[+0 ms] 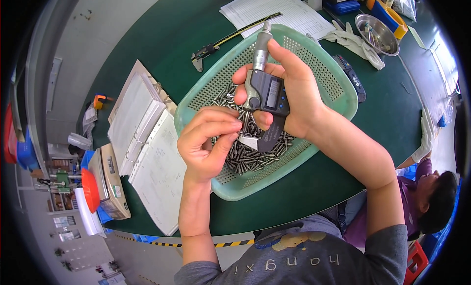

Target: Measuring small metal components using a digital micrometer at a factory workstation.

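My right hand (301, 89) is wrapped round a digital micrometer (267, 91) with a small display, its thimble pointing away from me and its dark curved frame toward me. Beside the measuring gap, my left hand (206, 143) is closed in a pinch on a small metal pin (244, 123), mostly covered by the fingertips. Both hands are above a light green perforated plastic basket (294, 37). Many loose metal pins (250, 157) are heaped in it, partly hidden by the hands and micrometer.
An open ring binder (157, 172) and a scale (113, 182) with a red tray are at left. Beyond the basket lie a caliper (211, 49) and printed sheets (274, 10). White gloves (355, 45) and a metal bowl (375, 35) are far right. Another person (422, 201) sits at right.
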### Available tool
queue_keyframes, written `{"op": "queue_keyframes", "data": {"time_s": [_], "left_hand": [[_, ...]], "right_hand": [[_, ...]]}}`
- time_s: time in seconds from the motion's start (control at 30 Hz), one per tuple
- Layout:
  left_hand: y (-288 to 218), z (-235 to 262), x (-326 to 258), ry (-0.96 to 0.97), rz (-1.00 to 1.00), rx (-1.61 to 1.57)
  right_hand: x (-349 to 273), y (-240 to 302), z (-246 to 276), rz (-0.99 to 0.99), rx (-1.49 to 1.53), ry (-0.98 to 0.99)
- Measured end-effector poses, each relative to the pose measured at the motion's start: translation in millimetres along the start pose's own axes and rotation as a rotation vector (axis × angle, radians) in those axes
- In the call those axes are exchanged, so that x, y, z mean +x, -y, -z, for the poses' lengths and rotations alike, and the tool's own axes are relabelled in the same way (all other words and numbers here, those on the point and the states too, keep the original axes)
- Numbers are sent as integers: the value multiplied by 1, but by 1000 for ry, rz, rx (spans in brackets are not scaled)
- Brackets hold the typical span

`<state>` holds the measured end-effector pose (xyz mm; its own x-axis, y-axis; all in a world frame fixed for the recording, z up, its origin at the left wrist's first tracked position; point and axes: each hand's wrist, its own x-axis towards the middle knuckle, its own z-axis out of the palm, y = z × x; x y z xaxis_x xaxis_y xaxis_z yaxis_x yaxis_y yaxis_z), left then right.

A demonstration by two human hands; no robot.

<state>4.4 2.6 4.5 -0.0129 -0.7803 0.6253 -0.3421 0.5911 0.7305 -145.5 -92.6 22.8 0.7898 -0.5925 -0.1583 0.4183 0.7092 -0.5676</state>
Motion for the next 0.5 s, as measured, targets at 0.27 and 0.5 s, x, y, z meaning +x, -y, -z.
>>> {"op": "queue_keyframes", "data": {"time_s": [0.27,0.5], "left_hand": [[-4,0,-1,11,166,-201],[-2,0,-4,34,247,-202]], "right_hand": [[-1,-1,-6,82,-62,-29],[-4,0,-7,38,-129,-31]]}}
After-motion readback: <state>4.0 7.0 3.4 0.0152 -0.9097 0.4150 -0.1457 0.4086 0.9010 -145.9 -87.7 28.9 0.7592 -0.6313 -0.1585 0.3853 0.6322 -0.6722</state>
